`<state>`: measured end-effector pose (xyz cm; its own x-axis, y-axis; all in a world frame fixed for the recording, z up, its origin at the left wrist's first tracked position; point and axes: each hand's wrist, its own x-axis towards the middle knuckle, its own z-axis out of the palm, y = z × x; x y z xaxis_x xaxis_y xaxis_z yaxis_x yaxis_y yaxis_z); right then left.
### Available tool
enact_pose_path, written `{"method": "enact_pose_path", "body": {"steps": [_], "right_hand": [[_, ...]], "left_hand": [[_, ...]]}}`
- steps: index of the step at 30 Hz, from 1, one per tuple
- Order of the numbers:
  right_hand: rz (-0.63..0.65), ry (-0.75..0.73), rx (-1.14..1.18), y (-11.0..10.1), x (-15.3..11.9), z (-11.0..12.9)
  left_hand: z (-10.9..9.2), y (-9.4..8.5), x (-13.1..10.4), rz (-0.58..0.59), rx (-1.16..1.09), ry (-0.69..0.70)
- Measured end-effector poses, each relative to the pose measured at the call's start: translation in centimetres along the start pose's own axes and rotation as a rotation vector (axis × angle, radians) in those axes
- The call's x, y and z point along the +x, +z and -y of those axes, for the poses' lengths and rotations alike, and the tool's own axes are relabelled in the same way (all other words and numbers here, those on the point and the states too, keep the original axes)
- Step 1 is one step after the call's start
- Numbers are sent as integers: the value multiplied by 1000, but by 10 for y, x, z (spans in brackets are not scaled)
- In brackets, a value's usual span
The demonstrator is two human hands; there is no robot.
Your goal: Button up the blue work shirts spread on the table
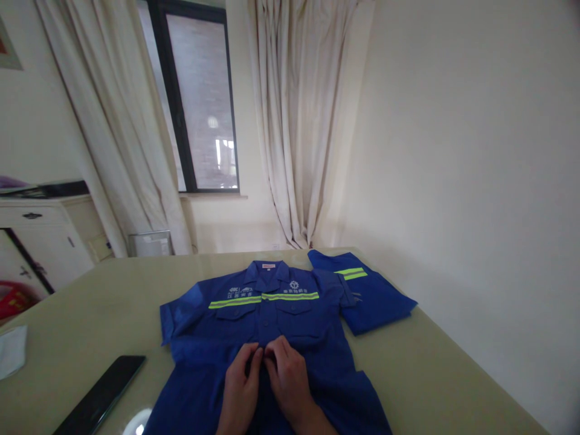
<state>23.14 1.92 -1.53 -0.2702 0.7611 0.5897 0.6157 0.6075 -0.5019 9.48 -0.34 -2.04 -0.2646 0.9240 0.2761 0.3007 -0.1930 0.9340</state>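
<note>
A blue short-sleeved work shirt lies front up on the table, its collar away from me. Yellow-green reflective bands cross the chest under white printed logos. My left hand and my right hand meet at the middle of the button placket, below the chest pockets. Thumb and fingers of each hand are pinched together on the shirt's front edge. Any button between the fingertips is hidden. The shirt's lower part spreads out under both wrists toward me.
A folded blue garment with a reflective band lies at the right, touching the shirt's sleeve. On the table's left are a black phone-like slab and a white cloth or paper. A wall borders the right side.
</note>
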Motion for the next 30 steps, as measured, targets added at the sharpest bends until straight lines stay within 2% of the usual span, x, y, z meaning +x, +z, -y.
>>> {"method": "enact_pose_path", "body": {"steps": [5, 11, 17, 23, 30], "right_hand": [[-5, -49, 23, -3, 1, 4], [-62, -28, 107, -7, 2, 3], [33, -194, -39, -7, 3, 4], [-23, -137, -123, 3, 1, -1], [-10, -76, -174, 3, -1, 0]], "left_hand": [[5, -7, 8, -29, -71, -76], [-3, -9, 9, -31, -120, -120], [0, -7, 7, -24, -148, -138], [5, -4, 5, -24, -81, -110], [7, -3, 4, -2, -57, -86]]}}
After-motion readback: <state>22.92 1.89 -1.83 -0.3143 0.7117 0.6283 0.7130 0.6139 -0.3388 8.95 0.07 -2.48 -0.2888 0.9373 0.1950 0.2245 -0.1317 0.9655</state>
